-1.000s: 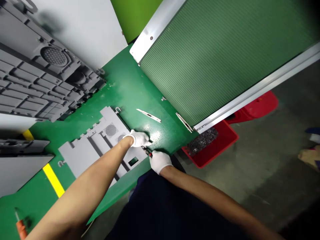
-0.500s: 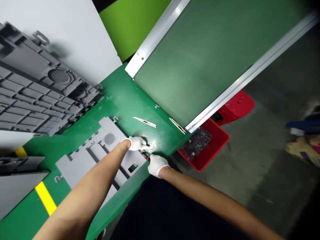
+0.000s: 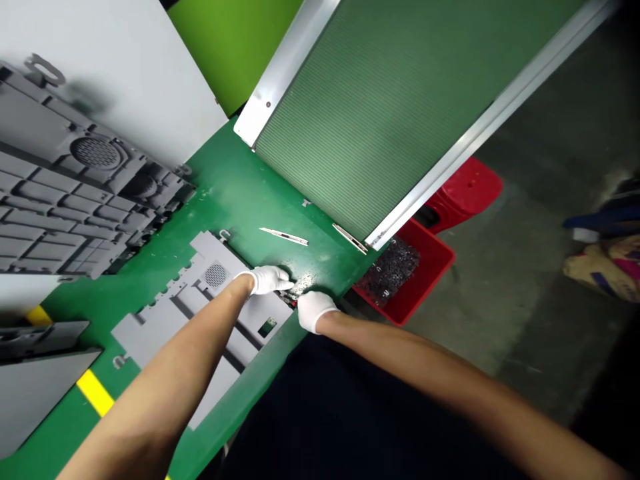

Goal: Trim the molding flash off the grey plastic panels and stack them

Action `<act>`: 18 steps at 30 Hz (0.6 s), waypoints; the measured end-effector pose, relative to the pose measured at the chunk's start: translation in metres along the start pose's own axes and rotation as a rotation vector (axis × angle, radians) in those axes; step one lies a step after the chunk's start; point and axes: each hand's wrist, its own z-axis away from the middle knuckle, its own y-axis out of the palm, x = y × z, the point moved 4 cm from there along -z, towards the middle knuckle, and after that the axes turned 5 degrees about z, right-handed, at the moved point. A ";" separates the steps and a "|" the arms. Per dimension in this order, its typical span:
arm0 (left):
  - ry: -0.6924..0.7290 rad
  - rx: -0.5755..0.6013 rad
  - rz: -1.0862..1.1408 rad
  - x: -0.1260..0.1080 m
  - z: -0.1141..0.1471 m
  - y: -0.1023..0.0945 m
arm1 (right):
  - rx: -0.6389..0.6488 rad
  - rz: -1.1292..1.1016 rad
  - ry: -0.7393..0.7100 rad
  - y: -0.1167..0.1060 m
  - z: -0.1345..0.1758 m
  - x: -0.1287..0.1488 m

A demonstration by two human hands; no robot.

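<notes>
A flat grey plastic panel point(image 3: 203, 313) with ribs, a round speaker grille and hook-shaped tabs lies on the green table. My left hand point(image 3: 270, 279), in a white glove, grips the panel's far edge near the right corner, fingers pointing toward my other hand. At that corner my right hand point(image 3: 315, 311), also gloved, is closed around a small tool with a red part point(image 3: 294, 303); most of it is hidden by the fist. Dark specks point(image 3: 304, 283) are scattered on the table beside the fingers. A slim white craft knife point(image 3: 284, 236) lies beyond my left hand.
A second slim knife point(image 3: 350, 239) lies by the end of the green ribbed, metal-framed surface point(image 3: 380, 113). Below it stands a red bin point(image 3: 437, 267) of small dark scraps, beside a red stool point(image 3: 470, 193). More grey panels point(image 3: 75, 213) stand upright at left. A small grey scrap point(image 3: 307, 203) lies beyond the knives.
The view has shifted slightly, so most things sit a bit further left and higher. Both hands stay at the same panel corner, the right one still closed on the tool.
</notes>
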 end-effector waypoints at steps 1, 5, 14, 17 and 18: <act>0.005 -0.002 0.003 0.001 -0.001 0.000 | -0.005 -0.006 -0.009 -0.001 -0.001 0.000; 0.022 0.006 0.023 0.004 -0.004 0.001 | -0.047 -0.046 -0.020 -0.002 0.003 -0.001; 0.035 0.033 0.072 0.011 -0.011 0.003 | -0.120 -0.129 0.041 0.007 0.014 -0.001; 0.040 0.042 0.085 0.011 -0.014 0.005 | -0.116 -0.128 0.055 0.008 0.009 0.001; 0.039 0.043 0.091 0.012 -0.014 0.005 | -0.114 -0.127 0.058 0.008 0.007 0.002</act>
